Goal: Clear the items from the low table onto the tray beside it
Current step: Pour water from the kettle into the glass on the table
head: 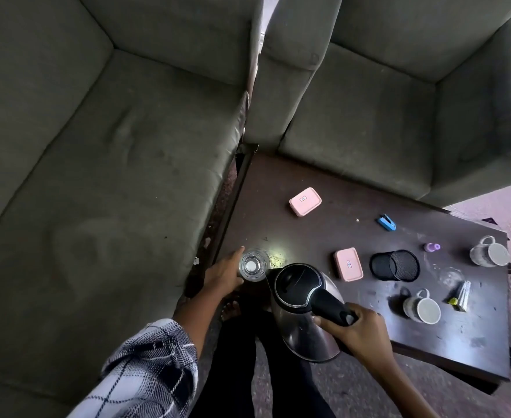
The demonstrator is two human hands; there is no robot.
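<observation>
The right hand [360, 327] is gripping the kettle [302, 297] by its black handle, fingers curled fully round it, and the kettle is leaning with its spout close to the glass [252, 265]. The left hand [222, 274] is holding that glass just left of the kettle, at the near corner of the low table [278, 188], fingers curving round its side. The tray is not showing in this view. A pink box [348, 264], a mesh pen cup [394, 265] and a mug [421, 307] are lying right of the kettle, waiting their turn. The person is probably lifting both pieces off together. Doing this well is likely meaning levelling the kettle first so nothing is spilling, keeping the glass upright, and carrying both low past the table edge
</observation>
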